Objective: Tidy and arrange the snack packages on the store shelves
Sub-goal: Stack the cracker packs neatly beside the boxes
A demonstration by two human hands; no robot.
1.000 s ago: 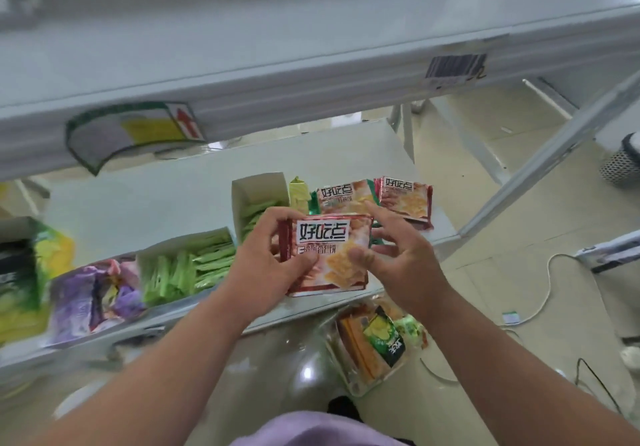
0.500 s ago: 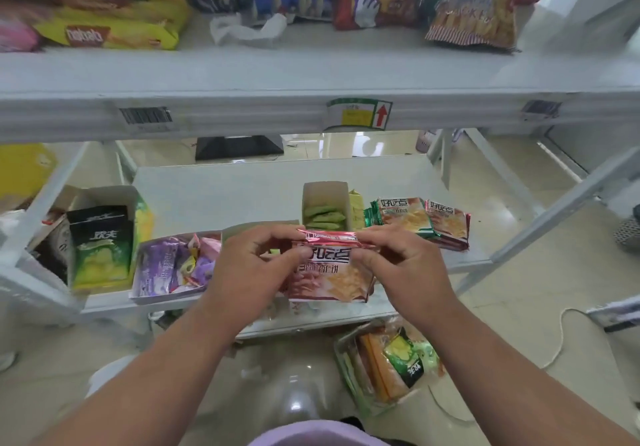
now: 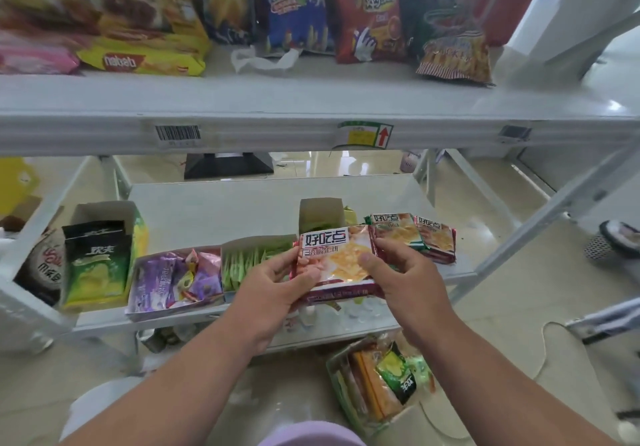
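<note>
Hands: I see my left hand and right hand gripping the red glossy cracker packet by its two sides, above the front edge of the white metal lower shelf.
Behind packet: two similar red cracker packets lie on the shelf, beside an open cardboard box.
Left side: carton of green sachets, tray of purple sweets.
Below: clear bag of snacks on the floor.

White cable on floor; black stand behind shelf.

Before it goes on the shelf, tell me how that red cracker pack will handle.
The cracker pack probably feels light and fairly stiff: it stays flat between the left hand and right hand. Its glossy wrapper may slip.
</note>
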